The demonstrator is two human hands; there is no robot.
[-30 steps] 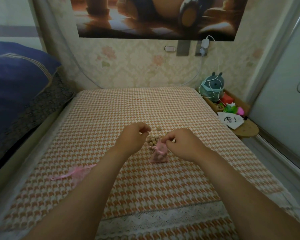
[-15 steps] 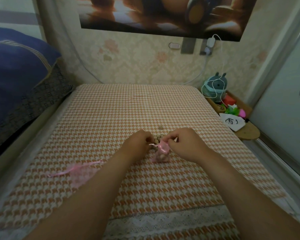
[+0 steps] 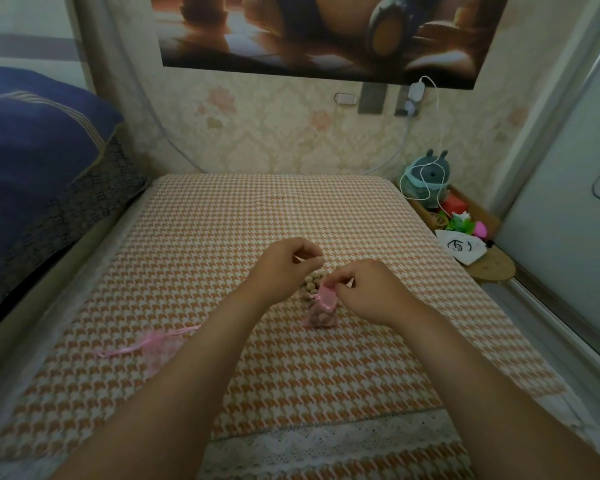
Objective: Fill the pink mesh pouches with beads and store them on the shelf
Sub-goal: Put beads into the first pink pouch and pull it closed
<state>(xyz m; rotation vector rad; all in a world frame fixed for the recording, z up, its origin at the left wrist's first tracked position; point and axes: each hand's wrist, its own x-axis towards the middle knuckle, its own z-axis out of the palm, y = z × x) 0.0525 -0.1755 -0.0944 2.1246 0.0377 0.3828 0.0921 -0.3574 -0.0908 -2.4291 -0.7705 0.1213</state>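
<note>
A pink mesh pouch (image 3: 321,308) stands on the checked mattress, bulging with beads. My right hand (image 3: 371,289) pinches its gathered top edge from the right. A small heap of tan beads (image 3: 308,282) lies just left of and behind the pouch. My left hand (image 3: 284,266) hovers over that heap, a little apart from the pouch, with thumb and fingertips pinched on what looks like one small pale bead. A second pink mesh pouch (image 3: 156,344) lies flat and limp at the left, its ribbon trailing out on both sides.
The checked mattress (image 3: 257,209) runs back to a papered wall. A blue quilt (image 3: 32,150) is piled at the left. At the right, a low wooden shelf (image 3: 492,268) carries a plush toy (image 3: 426,181), a white cloth bag (image 3: 463,245) and small bright items.
My left hand went to the pouch mouth half a second ago and has since pulled back up and left over the beads. My right hand keeps its hold on the pouch top.
</note>
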